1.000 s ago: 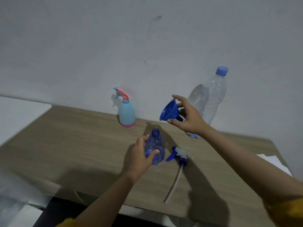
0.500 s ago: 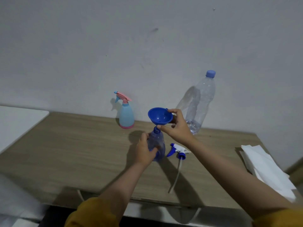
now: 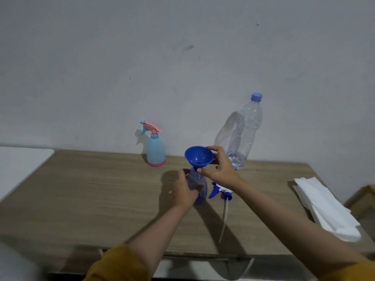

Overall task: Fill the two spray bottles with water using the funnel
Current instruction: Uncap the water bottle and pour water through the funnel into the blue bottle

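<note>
Gripping the blue bottle (image 3: 199, 194) around its body, the left hand (image 3: 183, 192) steadies it upright on the table (image 3: 91, 189). The right hand (image 3: 220, 169) pinches the funnel (image 3: 198, 157) at its rim — its spout sits at the bottle's open neck. Just right of the bottle lies a sprayer head (image 3: 220, 192), tube trailing toward the near edge. Behind the bottle, by the wall, stand a pink-topped bottle (image 3: 155, 150) to the left and a capped water bottle (image 3: 244, 134) to the right — little water in it. Napkins (image 3: 326, 207) lie far right.

No readable text or label shows anywhere; the water bottle (image 3: 244, 130) seems unlabelled.
</note>
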`<action>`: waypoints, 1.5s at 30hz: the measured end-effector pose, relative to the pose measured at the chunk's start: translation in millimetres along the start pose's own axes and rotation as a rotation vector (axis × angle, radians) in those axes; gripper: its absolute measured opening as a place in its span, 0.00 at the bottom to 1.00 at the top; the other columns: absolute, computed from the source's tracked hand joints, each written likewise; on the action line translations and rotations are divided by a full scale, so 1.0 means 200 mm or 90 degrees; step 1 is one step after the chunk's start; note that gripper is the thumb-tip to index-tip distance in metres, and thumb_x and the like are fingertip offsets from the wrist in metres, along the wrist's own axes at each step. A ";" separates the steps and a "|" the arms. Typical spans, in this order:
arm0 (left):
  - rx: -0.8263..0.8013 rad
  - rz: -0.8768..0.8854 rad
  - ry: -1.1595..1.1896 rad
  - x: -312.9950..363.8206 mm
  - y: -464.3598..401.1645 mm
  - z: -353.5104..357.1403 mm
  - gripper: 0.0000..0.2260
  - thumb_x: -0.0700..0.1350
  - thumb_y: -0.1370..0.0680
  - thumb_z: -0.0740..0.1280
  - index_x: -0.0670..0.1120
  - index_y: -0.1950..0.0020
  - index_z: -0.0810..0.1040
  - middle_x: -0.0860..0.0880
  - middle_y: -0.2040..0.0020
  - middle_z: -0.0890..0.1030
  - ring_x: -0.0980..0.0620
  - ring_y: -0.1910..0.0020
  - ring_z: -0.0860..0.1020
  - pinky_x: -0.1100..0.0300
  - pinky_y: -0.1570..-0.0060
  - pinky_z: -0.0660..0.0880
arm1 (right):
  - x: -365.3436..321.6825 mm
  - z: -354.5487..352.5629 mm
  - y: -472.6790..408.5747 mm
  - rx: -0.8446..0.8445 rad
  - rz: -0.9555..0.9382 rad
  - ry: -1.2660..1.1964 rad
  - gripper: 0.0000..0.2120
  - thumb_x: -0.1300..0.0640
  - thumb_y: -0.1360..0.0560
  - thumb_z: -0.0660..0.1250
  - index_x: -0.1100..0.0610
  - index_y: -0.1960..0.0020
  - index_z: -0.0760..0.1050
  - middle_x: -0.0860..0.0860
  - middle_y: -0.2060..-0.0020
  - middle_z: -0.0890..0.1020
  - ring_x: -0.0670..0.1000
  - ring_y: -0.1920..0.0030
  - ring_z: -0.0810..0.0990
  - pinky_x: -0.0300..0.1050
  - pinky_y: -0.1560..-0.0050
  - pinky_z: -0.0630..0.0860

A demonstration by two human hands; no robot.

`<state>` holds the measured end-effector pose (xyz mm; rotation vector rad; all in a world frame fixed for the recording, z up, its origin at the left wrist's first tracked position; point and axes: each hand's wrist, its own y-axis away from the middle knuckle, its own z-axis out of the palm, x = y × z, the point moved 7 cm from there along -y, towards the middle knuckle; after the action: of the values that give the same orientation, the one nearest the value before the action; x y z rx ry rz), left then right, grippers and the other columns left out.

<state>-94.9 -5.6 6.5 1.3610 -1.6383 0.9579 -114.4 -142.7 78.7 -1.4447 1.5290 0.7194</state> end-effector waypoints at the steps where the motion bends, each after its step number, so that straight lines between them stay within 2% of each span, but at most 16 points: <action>1: -0.002 0.001 -0.005 -0.01 0.00 0.00 0.24 0.43 0.30 0.75 0.50 0.39 0.68 0.52 0.42 0.77 0.51 0.42 0.77 0.54 0.48 0.78 | 0.00 -0.01 0.00 0.000 0.003 0.001 0.36 0.55 0.34 0.77 0.48 0.33 0.61 0.51 0.38 0.74 0.48 0.41 0.76 0.33 0.55 0.71; 6: 0.033 0.025 0.004 0.01 0.02 -0.03 0.32 0.47 0.32 0.76 0.46 0.33 0.65 0.50 0.37 0.73 0.51 0.42 0.75 0.61 0.54 0.72 | 0.03 -0.06 0.04 0.008 0.012 0.031 0.40 0.51 0.34 0.78 0.47 0.30 0.60 0.48 0.36 0.73 0.48 0.39 0.75 0.34 0.51 0.71; 11: 0.195 0.078 0.030 0.01 0.18 0.00 0.25 0.45 0.35 0.78 0.45 0.46 0.69 0.53 0.48 0.69 0.50 0.51 0.74 0.54 0.55 0.76 | -0.03 -0.25 0.05 0.091 -0.058 0.109 0.32 0.56 0.31 0.76 0.52 0.32 0.65 0.49 0.42 0.76 0.47 0.44 0.76 0.29 0.52 0.71; 13: 0.189 0.119 0.066 0.06 0.24 0.09 0.22 0.43 0.35 0.78 0.49 0.50 0.68 0.57 0.52 0.69 0.52 0.56 0.74 0.54 0.57 0.77 | -0.06 -0.37 0.03 0.155 -0.105 0.134 0.27 0.58 0.31 0.74 0.54 0.35 0.69 0.50 0.45 0.78 0.47 0.47 0.78 0.29 0.50 0.73; 16: 0.133 0.146 0.113 0.21 0.23 0.26 0.21 0.43 0.34 0.77 0.51 0.50 0.67 0.55 0.52 0.71 0.52 0.56 0.74 0.67 0.54 0.73 | -0.12 -0.58 -0.04 0.258 -0.159 0.156 0.21 0.59 0.30 0.73 0.57 0.39 0.72 0.50 0.48 0.80 0.48 0.51 0.79 0.24 0.54 0.70; 17: 0.111 0.148 0.122 0.28 0.20 0.32 0.21 0.44 0.34 0.76 0.51 0.49 0.67 0.54 0.52 0.71 0.51 0.54 0.74 0.67 0.52 0.72 | -0.14 -0.65 -0.06 0.292 -0.177 0.161 0.20 0.59 0.30 0.73 0.57 0.40 0.73 0.51 0.48 0.80 0.48 0.52 0.79 0.23 0.54 0.69; 19: 0.087 0.161 0.125 0.42 0.11 0.42 0.22 0.46 0.34 0.75 0.51 0.47 0.67 0.56 0.50 0.70 0.52 0.50 0.73 0.58 0.48 0.73 | -0.16 -0.79 -0.12 0.355 -0.201 0.169 0.18 0.60 0.29 0.72 0.58 0.41 0.73 0.52 0.49 0.79 0.49 0.52 0.78 0.23 0.54 0.68; 21: 0.066 0.170 0.114 0.57 0.00 0.50 0.25 0.47 0.33 0.76 0.48 0.41 0.68 0.55 0.46 0.71 0.54 0.46 0.71 0.57 0.45 0.72 | -0.18 -0.91 -0.19 0.391 -0.208 0.179 0.17 0.59 0.29 0.71 0.58 0.41 0.74 0.53 0.48 0.78 0.50 0.50 0.77 0.30 0.51 0.70; 24: 0.036 0.181 0.089 0.74 -0.18 0.59 0.35 0.49 0.32 0.77 0.46 0.31 0.63 0.49 0.34 0.67 0.55 0.39 0.66 0.63 0.43 0.68 | -0.21 -1.03 -0.34 0.362 -0.209 0.211 0.20 0.58 0.28 0.69 0.54 0.36 0.72 0.53 0.44 0.77 0.53 0.43 0.75 0.45 0.44 0.72; 28: 0.019 0.159 0.039 0.83 -0.41 0.69 0.45 0.56 0.34 0.76 0.52 0.25 0.53 0.50 0.27 0.62 0.49 0.29 0.64 0.52 0.34 0.68 | -0.16 -1.07 -0.56 0.245 -0.162 0.302 0.26 0.52 0.25 0.67 0.48 0.28 0.65 0.53 0.36 0.74 0.54 0.36 0.70 0.44 0.42 0.68; 31: -0.001 0.146 0.052 0.86 -0.51 0.76 0.46 0.55 0.33 0.76 0.55 0.24 0.51 0.51 0.25 0.61 0.49 0.27 0.62 0.53 0.33 0.66 | -0.12 -1.09 -0.65 0.200 -0.159 0.305 0.23 0.51 0.25 0.67 0.51 0.31 0.69 0.52 0.38 0.77 0.54 0.39 0.75 0.48 0.39 0.73; 33: -0.005 0.129 0.064 0.87 -0.55 0.79 0.45 0.53 0.32 0.76 0.54 0.24 0.51 0.52 0.24 0.61 0.49 0.27 0.62 0.56 0.33 0.66 | -0.12 -1.11 -0.66 0.220 -0.180 0.260 0.19 0.51 0.25 0.68 0.54 0.36 0.74 0.51 0.43 0.80 0.51 0.48 0.79 0.46 0.45 0.77; 36: 0.031 0.096 0.085 0.86 -0.56 0.81 0.39 0.51 0.30 0.75 0.53 0.26 0.56 0.51 0.27 0.66 0.48 0.30 0.67 0.56 0.35 0.70 | -0.15 -1.12 -0.64 0.264 -0.214 0.237 0.14 0.51 0.26 0.70 0.55 0.44 0.77 0.51 0.51 0.82 0.47 0.57 0.77 0.46 0.52 0.79; 38: 0.075 0.087 0.102 0.86 -0.55 0.77 0.31 0.50 0.29 0.74 0.53 0.32 0.61 0.50 0.33 0.73 0.49 0.38 0.74 0.61 0.46 0.75 | -0.16 -1.11 -0.61 0.269 -0.229 0.243 0.12 0.51 0.26 0.70 0.55 0.45 0.78 0.51 0.53 0.83 0.46 0.59 0.77 0.48 0.54 0.80; 40: 0.086 0.087 0.109 0.87 -0.52 0.73 0.26 0.50 0.29 0.74 0.53 0.36 0.65 0.49 0.38 0.76 0.52 0.46 0.76 0.69 0.56 0.72 | -0.18 -1.12 -0.57 0.267 -0.247 0.251 0.12 0.52 0.26 0.70 0.56 0.45 0.78 0.51 0.53 0.84 0.46 0.59 0.77 0.48 0.54 0.80; 45: 0.083 0.140 0.114 0.95 -0.37 0.64 0.26 0.52 0.31 0.76 0.53 0.38 0.68 0.52 0.45 0.79 0.54 0.49 0.78 0.70 0.59 0.72 | -0.26 -1.19 -0.40 0.297 -0.274 0.218 0.12 0.51 0.27 0.71 0.55 0.46 0.79 0.51 0.54 0.84 0.49 0.59 0.81 0.48 0.55 0.81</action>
<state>-57.4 -206.1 131.8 1.1567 -1.6342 1.2971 -90.3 -338.8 242.5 -1.5021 1.4350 -0.1450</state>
